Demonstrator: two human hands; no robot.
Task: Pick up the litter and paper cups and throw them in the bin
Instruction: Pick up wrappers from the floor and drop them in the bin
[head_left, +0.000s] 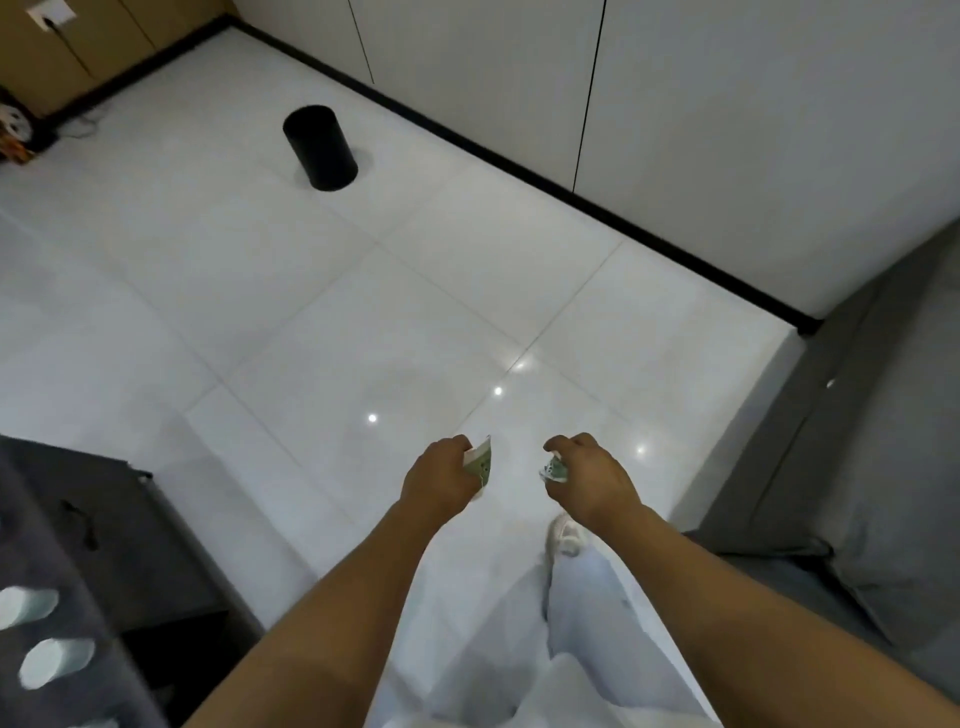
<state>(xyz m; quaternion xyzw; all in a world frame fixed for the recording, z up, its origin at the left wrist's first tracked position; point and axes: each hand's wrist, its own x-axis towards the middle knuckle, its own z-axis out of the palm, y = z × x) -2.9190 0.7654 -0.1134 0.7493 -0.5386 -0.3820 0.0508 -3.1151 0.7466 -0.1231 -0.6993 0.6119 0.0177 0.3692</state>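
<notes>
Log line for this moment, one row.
left hand: holds green-white litter | right hand: holds crumpled litter | black bin: ahead, far

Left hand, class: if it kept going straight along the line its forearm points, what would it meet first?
The left hand, gripping a green-and-white paper scrap, points up the picture over bare floor tiles. Nothing stands in that line; the black bin lies left of it. The skirting by the wall comes first, though depth is unclear.

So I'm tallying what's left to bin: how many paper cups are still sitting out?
2, both on the dark table at lower left: one paper cup nearer the edge of view, another paper cup just below it. More may lie beyond the frame's edge.
</notes>
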